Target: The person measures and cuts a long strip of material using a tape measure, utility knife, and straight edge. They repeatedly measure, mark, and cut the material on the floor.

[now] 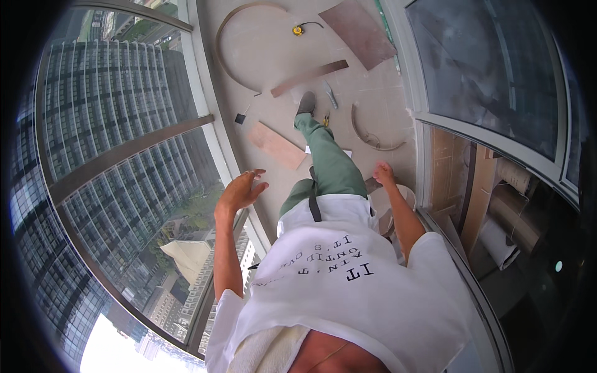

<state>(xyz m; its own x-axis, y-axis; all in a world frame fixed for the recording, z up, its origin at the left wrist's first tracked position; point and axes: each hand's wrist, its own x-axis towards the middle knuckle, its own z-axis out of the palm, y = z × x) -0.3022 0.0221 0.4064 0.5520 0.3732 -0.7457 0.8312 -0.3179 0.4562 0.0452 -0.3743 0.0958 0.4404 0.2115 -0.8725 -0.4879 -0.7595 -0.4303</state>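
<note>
My left hand (241,190) is held out near the window side, fingers apart and nothing in it. Lower than chest height, my right hand (384,173) hangs beside my thigh, its fingers loosely bent, with no object visible in it. Close to that hand stands a pale round bucket (407,195), partly hidden by my forearm. On the floor beyond my left hand lies a flat reddish-brown board (277,145). Around my forward foot are a curved brown strip (310,78), a grey-handled hand tool (331,96) and yellow-handled pliers (326,120).
A long bent strip (217,46), a yellow tape measure (298,30) and a larger board (359,32) lie farther ahead. Another curved strip (357,126) is at the right. Tall windows (124,105) line the left; framed glass panels (485,68) and stored rolls (512,211) are on the right.
</note>
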